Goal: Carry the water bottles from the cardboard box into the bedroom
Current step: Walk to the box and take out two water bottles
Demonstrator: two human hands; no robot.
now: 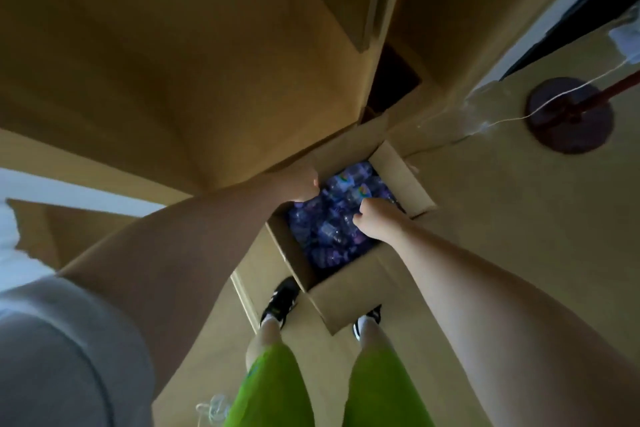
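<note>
An open cardboard box (341,298) stands on the floor in front of my feet. It is packed with several clear water bottles (332,232) with bluish labels. My left hand (303,184) reaches over the far left rim of the box. Its fingers dip among the bottles, and blur hides what they hold. My right hand (375,220) is inside the box near its right side, fingers curled round the top of a bottle.
A tall stack of big cardboard boxes (173,62) rises close on the left and behind. On the floor at the right stand a round dark red base (569,114) with a red pole, a string and some clear plastic wrap (481,107). My black shoes (280,302) touch the box.
</note>
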